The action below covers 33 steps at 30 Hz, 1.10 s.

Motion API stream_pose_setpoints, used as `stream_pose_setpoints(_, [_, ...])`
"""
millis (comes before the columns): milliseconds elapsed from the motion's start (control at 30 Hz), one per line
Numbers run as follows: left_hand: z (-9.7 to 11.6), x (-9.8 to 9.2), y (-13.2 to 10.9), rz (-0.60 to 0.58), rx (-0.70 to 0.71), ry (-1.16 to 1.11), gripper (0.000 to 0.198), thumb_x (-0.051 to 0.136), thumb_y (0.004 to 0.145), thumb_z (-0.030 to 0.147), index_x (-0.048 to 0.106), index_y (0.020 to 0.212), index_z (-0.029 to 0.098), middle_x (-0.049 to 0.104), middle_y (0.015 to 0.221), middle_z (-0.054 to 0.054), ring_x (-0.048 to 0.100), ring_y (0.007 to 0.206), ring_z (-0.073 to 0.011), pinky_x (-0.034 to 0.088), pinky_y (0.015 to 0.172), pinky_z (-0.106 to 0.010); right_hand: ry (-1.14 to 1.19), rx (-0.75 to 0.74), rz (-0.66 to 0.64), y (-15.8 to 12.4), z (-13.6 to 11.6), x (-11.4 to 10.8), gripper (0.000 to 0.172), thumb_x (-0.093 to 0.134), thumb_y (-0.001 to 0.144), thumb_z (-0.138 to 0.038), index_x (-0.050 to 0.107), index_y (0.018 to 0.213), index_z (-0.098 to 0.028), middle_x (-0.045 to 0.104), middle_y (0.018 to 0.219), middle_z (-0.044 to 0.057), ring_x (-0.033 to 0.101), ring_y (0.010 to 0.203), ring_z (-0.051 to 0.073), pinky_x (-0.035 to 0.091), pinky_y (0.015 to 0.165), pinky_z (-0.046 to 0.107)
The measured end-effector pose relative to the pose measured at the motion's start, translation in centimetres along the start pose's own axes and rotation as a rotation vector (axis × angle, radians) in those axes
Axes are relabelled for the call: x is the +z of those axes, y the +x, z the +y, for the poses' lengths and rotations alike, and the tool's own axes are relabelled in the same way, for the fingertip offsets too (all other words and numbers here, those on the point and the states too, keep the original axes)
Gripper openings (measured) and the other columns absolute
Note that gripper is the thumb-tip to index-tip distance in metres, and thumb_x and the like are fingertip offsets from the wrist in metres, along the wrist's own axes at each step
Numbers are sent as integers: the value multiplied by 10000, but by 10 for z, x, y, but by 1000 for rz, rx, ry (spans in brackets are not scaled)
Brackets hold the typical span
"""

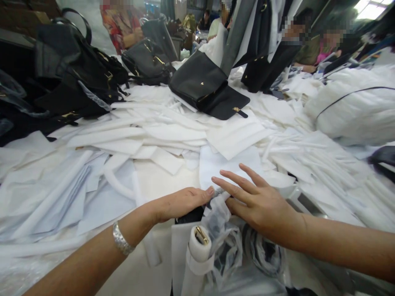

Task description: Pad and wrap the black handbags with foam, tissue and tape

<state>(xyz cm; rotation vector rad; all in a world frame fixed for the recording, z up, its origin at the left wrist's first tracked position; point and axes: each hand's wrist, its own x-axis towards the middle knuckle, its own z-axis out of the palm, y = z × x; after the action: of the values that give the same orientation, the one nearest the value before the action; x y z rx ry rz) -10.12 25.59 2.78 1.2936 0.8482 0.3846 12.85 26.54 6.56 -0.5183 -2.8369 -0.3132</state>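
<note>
In front of me at the bottom is a black bag [191, 216], largely hidden by wrapping. My left hand [182, 202] grips its upper edge, thumb on top and the other fingers mostly out of sight. Clear plastic wrap [216, 216] covers part of the bag between my hands. Over that wrap lies my right hand [257, 201], palm down with its fingers spread apart. Below them stands a white foam-wrapped roll [199, 253] with gold metal hardware showing at its end. To its right, a coiled dark strap [267, 253] is bundled in clear plastic.
White paper and foam sheets [173, 133] cover much of the table. A black flap bag [200, 80] lies beyond them, with more black bags [74, 70] piled left. A large white bundle [354, 107] sits right. Other people are in the background.
</note>
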Motion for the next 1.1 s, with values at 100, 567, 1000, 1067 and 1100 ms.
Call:
stream_pose_setpoints(100, [6, 0, -1, -35, 60, 141, 669, 274, 944, 687, 680, 864, 162, 686, 914, -29, 571, 856, -156, 440, 841, -257, 21, 22, -1, -1, 0, 0, 199, 542, 939, -119, 704, 835, -169, 557, 1433, 85, 511, 1320, 303, 317, 1140, 619])
stream_pose_setpoints(567, [2, 6, -7, 33, -6, 221, 757, 193, 915, 738, 661, 874, 145, 676, 869, -68, 586, 849, -207, 489, 834, -340, 463, -92, -285, 19, 27, -12, 125, 649, 814, -142, 743, 867, -205, 500, 1475, 68, 312, 1447, 304, 263, 1177, 528])
stream_pose_setpoints(1000, [2, 11, -14, 43, -32, -147, 749, 184, 944, 686, 674, 1188, 175, 699, 1172, -86, 635, 1071, -249, 456, 989, -378, 580, -9, -481, 43, 45, -48, 67, 595, 821, -128, 644, 848, -165, 671, 851, 46, 582, 723, 159, 384, 614, 261])
stream_pose_setpoints(1067, [-3, 11, -15, 67, -48, -193, 777, 163, 935, 700, 651, 1236, 175, 688, 1202, -97, 632, 1084, -261, 462, 981, -390, 602, 27, -470, 44, 50, -48, 69, 602, 827, -158, 641, 881, -176, 653, 762, 15, 542, 648, 140, 336, 583, 252])
stream_pose_setpoints(1100, [-6, 10, -15, 74, -55, -201, 786, 161, 929, 707, 643, 1251, 175, 684, 1211, -100, 631, 1086, -264, 466, 973, -391, 623, 58, -480, 44, 53, -49, 76, 608, 821, -169, 644, 887, -178, 645, 733, 1, 525, 619, 130, 322, 574, 248])
